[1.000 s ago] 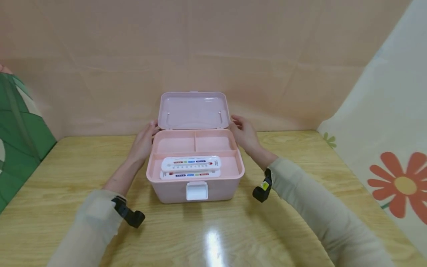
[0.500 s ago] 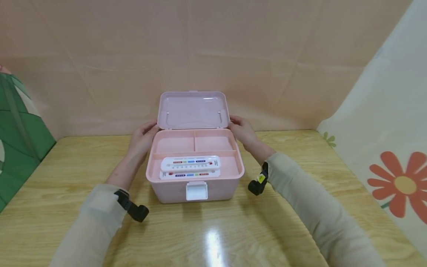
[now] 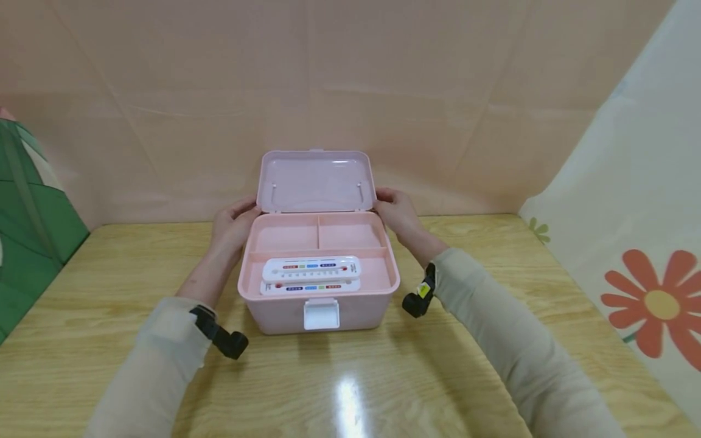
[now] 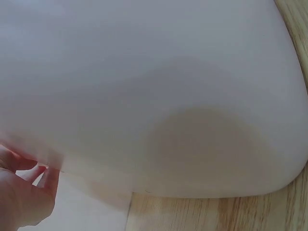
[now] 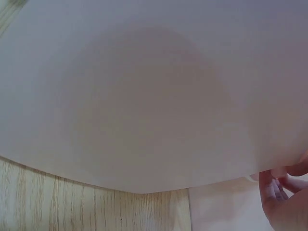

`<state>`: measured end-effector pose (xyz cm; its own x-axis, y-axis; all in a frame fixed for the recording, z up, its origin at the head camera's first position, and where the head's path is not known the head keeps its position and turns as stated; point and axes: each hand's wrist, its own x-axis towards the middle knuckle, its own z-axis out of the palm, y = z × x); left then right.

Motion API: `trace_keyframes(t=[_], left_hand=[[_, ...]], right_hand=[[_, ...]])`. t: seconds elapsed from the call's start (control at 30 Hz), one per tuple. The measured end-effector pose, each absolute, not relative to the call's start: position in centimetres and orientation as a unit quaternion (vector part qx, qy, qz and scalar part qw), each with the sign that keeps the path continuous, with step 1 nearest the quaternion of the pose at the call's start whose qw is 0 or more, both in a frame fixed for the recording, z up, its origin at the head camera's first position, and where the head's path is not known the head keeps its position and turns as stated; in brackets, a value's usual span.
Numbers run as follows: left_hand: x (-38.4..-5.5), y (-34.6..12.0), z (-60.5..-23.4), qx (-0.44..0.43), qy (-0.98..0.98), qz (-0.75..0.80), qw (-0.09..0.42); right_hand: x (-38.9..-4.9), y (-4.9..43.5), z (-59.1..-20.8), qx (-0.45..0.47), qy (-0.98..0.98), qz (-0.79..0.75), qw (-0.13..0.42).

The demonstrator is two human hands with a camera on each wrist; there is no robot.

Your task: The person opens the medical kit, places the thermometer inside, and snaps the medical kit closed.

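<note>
A pink plastic storage box (image 3: 356, 313) stands on the table with its lid (image 3: 316, 182) raised and leaning back. Two white thermometers (image 3: 312, 269) with coloured scale marks lie overlapping in its long front compartment. My left hand (image 3: 231, 230) grips the rear left corner by the hinge, its fingertips partly hidden behind the lid. At the matching right corner my right hand (image 3: 400, 218) holds on, fingers bent behind the lid's lower edge. Both wrist views are filled by the box's pale side wall (image 4: 144, 96), with bent fingers (image 5: 267, 192) at its back edge.
A white latch (image 3: 322, 315) hangs at the box front. Two smaller compartments (image 3: 290, 234) lie at its rear. The wood-grain table (image 3: 306, 389) ends at a peach cloth backdrop (image 3: 465, 121) close behind the lid. Flowered fabric (image 3: 591, 182) borders the right side, green fabric (image 3: 33, 231) the left.
My left hand has shifted slightly, its fingers now more bent at the rear corner. Both wrists have moved a little inward. The box, lid and thermometers keep their places.
</note>
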<state>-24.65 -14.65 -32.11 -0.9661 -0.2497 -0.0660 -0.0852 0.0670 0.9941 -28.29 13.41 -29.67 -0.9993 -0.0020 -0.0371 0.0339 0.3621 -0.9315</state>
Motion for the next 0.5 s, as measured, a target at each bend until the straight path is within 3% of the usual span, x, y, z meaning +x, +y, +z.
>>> trace_keyframes(t=[0.2,0.5], left_hand=[[-24.66,-14.47,-31.73,0.126,-0.715,-0.683,0.080],[-24.60,-14.29,-31.52,0.108,-0.705,-0.685,0.149]], right_hand=[[-28.35,13.14,-29.47,0.000,0.815,-0.579,-0.019],[-28.30,12.81,-29.57,-0.048,0.787,-0.609,-0.086]])
